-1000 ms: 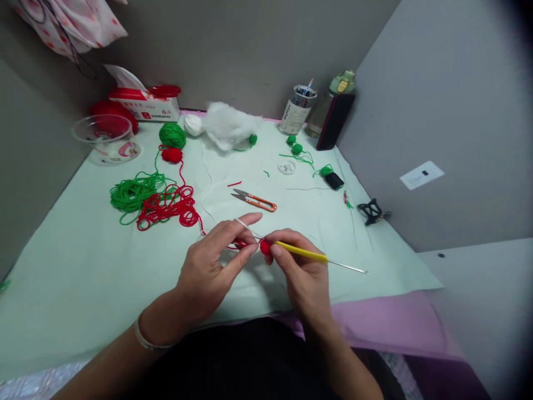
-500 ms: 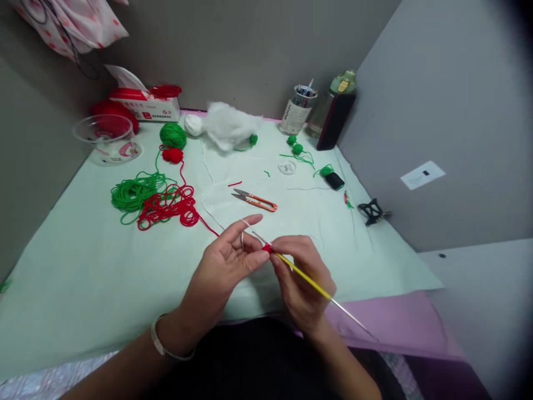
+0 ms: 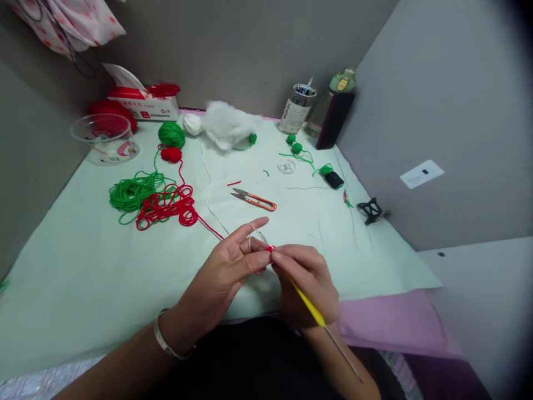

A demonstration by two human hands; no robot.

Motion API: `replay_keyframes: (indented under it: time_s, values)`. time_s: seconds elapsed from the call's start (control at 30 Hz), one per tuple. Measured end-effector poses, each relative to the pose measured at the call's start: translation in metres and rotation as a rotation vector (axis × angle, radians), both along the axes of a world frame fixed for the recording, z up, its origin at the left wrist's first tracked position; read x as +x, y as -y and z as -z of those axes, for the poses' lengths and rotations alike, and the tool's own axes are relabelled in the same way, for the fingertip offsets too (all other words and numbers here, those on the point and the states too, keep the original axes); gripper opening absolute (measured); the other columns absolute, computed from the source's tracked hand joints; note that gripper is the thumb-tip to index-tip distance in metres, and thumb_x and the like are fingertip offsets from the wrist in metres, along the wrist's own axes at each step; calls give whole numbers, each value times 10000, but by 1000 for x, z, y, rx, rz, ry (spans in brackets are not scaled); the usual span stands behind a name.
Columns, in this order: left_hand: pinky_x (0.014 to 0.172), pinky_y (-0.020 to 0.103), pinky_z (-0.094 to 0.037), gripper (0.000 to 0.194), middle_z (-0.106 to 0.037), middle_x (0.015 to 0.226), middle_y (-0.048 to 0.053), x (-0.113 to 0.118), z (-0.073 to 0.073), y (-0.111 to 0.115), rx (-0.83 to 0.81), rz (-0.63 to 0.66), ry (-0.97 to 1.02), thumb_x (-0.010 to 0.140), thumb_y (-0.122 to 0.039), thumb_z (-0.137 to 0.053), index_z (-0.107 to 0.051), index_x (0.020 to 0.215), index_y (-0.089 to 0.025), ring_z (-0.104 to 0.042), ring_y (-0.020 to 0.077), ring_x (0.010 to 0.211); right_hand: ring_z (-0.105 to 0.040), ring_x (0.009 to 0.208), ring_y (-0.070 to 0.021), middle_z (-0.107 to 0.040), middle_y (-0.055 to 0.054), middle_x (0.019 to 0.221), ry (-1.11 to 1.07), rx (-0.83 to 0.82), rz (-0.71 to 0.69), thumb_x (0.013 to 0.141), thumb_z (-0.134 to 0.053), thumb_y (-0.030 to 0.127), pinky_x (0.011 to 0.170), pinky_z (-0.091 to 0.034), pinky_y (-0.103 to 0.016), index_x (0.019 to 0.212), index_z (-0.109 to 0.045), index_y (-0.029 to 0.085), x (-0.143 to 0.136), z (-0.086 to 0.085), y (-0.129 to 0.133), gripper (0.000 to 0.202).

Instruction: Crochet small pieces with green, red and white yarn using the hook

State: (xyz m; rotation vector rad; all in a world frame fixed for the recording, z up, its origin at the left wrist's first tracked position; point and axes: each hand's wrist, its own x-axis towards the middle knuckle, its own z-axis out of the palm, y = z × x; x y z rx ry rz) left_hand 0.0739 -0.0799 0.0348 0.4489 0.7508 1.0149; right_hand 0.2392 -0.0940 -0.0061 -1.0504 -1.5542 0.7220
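From here, the hook (image 3: 307, 303) in my right hand (image 3: 317, 273) looks like smooth yellow plastic with bare metal at its end; the red yarn (image 3: 270, 249) pinched beside it reads matt. Beyond the grip I see metal snips (image 3: 267, 204), partly orange-coated, and farther left a clear, glossy plastic tub (image 3: 109, 152).

The bare left forearm (image 3: 125, 353) slants up from the lower left, the bare right forearm (image 3: 343, 358) from the lower right. In front of the torso (image 3: 250, 361), the left hand (image 3: 227, 269) and the right hand (image 3: 314, 272) are close at the fingertips (whether skin touches skin is hard to tell). The left index finger (image 3: 252, 226) reaches out, apart from the left thumb (image 3: 252, 264); the other left fingers curl, partly hidden. The right hand is bent into a tight pinch, knuckles raised.
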Motion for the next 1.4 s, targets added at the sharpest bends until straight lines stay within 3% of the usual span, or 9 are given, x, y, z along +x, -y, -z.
replay_keyframes:
  time_s: [0.03, 0.1, 0.23, 0.47, 0.77, 1.13, 1.4]
  values:
    - [873, 265, -458, 698, -696, 908, 3, 0, 0, 0, 13, -5, -8, 793, -233, -874, -599, 1434, -210, -599, 134, 879, -730, 971, -245, -754, -31, 1072, 16, 146, 38, 908, -729, 117, 830, -626, -414, 1240, -748, 452, -3, -3, -1, 472]
    - [872, 268, -455, 703, -688, 897, -1, -2, 1, -1, 33, -13, -26, 799, -211, -861, -587, 1446, -212, -595, 134, 874, -740, 929, -215, -772, -34, 1060, 36, 232, 4, 934, -683, 76, 782, -627, -371, 1261, -745, 403, -8, -10, -5, 467]
    - [811, 259, -436, 675, -659, 861, -16, -5, 2, -2, 51, -14, -59, 804, -196, -839, -600, 1435, -208, -552, 117, 797, -747, 941, -212, -796, -41, 1013, -111, 144, -67, 979, -632, 99, 781, -630, -379, 1184, -774, 339, -8, -15, -12, 346]
    - [796, 285, -426, 642, -614, 841, -22, -13, 4, -4, 173, -4, -211, 834, -211, -786, -590, 1446, -205, -544, 138, 804, -736, 771, -200, -791, -49, 942, -206, 12, -93, 991, -645, 210, 705, -636, -390, 1048, -792, 278, -3, -20, -15, 171]
    - [735, 273, -425, 588, -592, 857, -23, -20, 5, -7, 328, 48, -378, 876, -219, -766, -601, 1440, -232, -516, 137, 783, -711, 694, -165, -791, -48, 886, -472, -270, -182, 980, -686, 286, 631, -610, -322, 972, -811, 252, 6, -20, -21, 130]
    - [819, 278, -465, 610, -617, 909, -12, -13, 4, -6, 349, -31, -358, 869, -244, -797, -572, 1435, -215, -584, 141, 874, -720, 713, -140, -761, -23, 912, -453, -132, -132, 989, -675, 213, 663, -599, -299, 1018, -806, 254, -6, -22, -15, 140]
    - [876, 313, -472, 594, -590, 878, -23, -15, 5, -6, 347, 12, -511, 862, -204, -740, -576, 1433, -201, -585, 148, 858, -718, 716, -134, -761, -23, 909, -398, -112, -160, 992, -664, 184, 664, -592, -291, 1015, -801, 240, -1, -20, -16, 150]
